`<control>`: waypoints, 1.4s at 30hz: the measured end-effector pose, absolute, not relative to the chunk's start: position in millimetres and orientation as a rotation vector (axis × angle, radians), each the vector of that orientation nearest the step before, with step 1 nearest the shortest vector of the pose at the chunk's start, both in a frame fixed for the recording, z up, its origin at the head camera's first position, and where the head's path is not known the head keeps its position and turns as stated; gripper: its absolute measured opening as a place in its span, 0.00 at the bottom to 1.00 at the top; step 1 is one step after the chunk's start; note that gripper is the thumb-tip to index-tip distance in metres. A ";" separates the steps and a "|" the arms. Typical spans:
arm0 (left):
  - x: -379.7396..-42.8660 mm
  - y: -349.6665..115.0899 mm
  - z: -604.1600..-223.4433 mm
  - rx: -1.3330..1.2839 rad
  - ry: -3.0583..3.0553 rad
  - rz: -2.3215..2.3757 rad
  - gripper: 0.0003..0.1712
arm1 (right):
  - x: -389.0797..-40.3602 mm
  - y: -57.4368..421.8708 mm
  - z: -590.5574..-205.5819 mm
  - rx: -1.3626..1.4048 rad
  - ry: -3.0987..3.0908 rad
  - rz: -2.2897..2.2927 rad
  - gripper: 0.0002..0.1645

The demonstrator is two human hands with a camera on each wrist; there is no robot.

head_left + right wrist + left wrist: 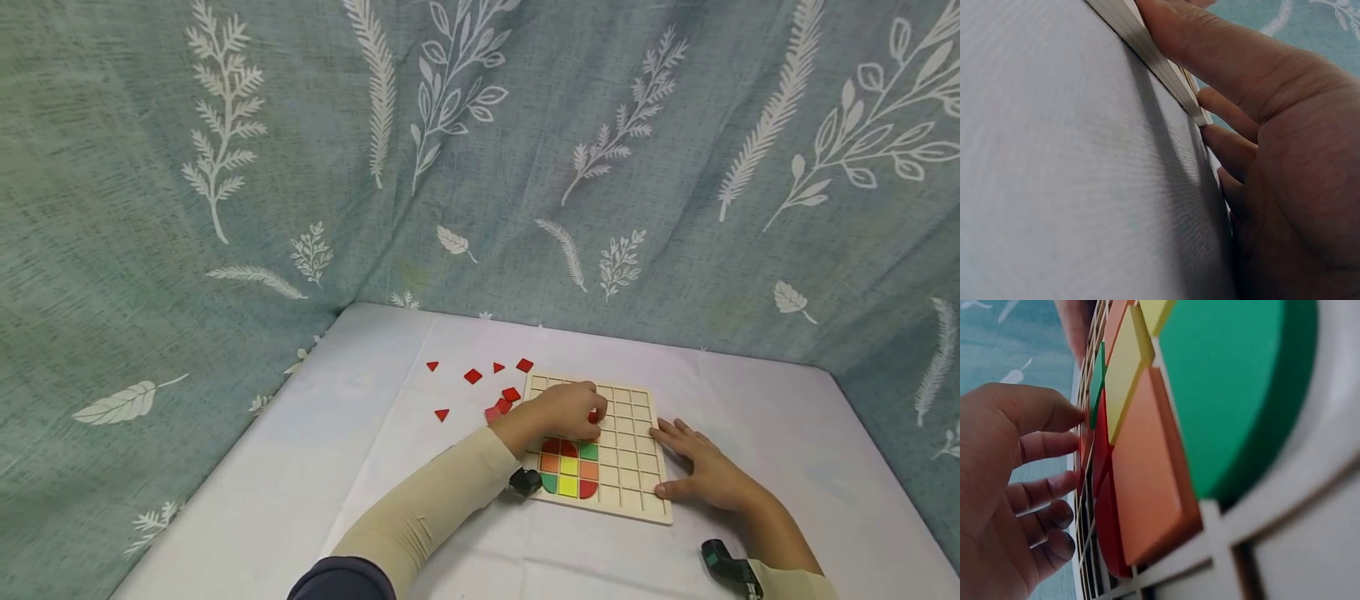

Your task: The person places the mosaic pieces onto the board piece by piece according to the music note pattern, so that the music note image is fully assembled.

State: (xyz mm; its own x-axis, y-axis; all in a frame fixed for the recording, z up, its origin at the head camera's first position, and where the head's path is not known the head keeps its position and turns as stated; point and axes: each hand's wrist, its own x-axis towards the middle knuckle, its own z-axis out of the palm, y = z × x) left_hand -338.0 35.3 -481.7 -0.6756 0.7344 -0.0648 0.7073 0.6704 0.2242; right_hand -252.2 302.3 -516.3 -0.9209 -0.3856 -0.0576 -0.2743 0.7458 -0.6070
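Left hand (564,410) pinches red piece (593,416) at board (628,478); right hand (703,473), fingers spread, touches board edge; loose tiles (472,377) left of left hand.

blue-green with white leaf sprigs (382,87) on the far curtain (300,150); white on the tablecloth (270,467); pale wood on the grid board (628,479); red, green, orange and yellow on its near-left tiles (568,467); red on the loose triangles (442,414) and squares (472,377), left; beige on both sleeves (431,500).
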 end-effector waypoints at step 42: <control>-342.2 -58.9 -466.9 1.062 2.812 0.375 0.10 | -251.1 300.5 -514.8 -0.528 2.785 -0.889 0.61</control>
State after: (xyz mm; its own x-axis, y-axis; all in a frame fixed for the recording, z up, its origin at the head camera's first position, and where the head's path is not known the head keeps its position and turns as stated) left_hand -342.2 -58.9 -466.9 -0.7488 0.6626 -0.0172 0.6349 0.7244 0.2685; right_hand -251.1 300.5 -514.8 -0.9227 -0.3818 -0.0538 -0.2800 0.7594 -0.5873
